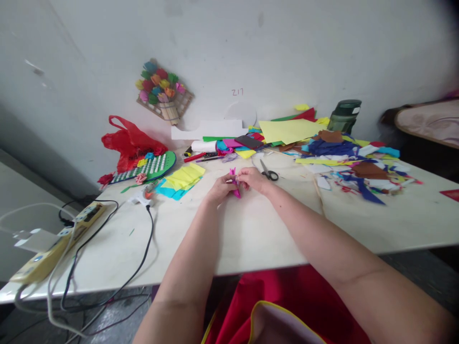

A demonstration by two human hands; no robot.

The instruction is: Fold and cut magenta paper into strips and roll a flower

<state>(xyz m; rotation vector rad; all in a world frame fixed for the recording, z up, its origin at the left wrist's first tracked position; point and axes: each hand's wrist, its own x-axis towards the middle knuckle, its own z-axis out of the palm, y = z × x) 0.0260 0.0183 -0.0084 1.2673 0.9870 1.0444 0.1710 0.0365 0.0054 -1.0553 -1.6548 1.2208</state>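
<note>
Over the middle of the table, my left hand [222,188] is closed around a small folded piece of pink paper [236,192]. The fingers of my right hand [251,178] pinch at the same paper from the other side, near its upper part. Both hands cover much of the paper, so its full shape is hidden. Black-handled scissors [269,174] lie just beyond my right hand, blades pointing to the back. To the left rests a stack of yellow paper [184,176] on top of blue paper [174,191].
A glue gun [143,197] with a black cord lies left. Near the left edge sits a power strip [53,246]. Behind are a red plastic bag [131,138] and a green board [167,165]. Paper scraps [369,169] and a dark green bottle [344,116] stand right.
</note>
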